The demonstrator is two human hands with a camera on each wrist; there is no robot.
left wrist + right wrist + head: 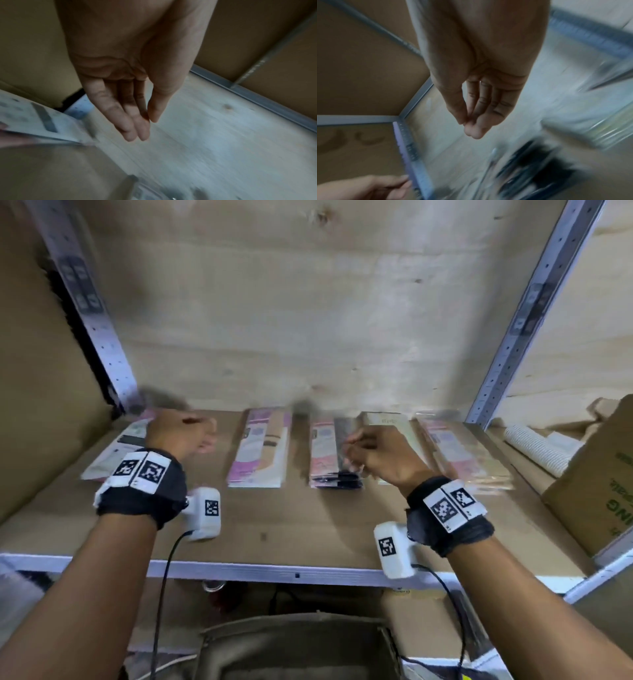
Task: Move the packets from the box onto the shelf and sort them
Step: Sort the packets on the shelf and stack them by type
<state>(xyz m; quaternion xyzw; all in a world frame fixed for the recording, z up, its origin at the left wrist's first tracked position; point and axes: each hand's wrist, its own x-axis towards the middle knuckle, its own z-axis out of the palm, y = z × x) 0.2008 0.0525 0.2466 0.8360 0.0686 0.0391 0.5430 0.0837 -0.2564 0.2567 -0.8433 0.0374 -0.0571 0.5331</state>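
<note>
Several flat packets lie in a row on the cardboard-lined shelf (pixel 291 525): a white one (pixel 113 450) at the left, a pink-and-white one (pixel 260 450), a pink-and-black stack (pixel 334 453), a beige one (pixel 387 422) and a clear pink stack (pixel 466 453). My left hand (pixel 205 440) hovers over the gap between the white and the pink-and-white packets, fingers straight, holding nothing (pixel 147 128). My right hand (pixel 352 446) hangs above the pink-and-black stack, also empty, thumb tip against the fingers (pixel 471 127). The white packet (pixel 34 119) shows beside the left hand. The frames are motion-blurred.
A brown box (pixel 298 645) stands open below the shelf's metal front edge (pixel 274 571). On the right of the shelf stand a printed cardboard carton (pixel 596 484) and a white ribbed roll (pixel 537 450). Metal uprights (pixel 102 344) frame the bay; plywood closes the back.
</note>
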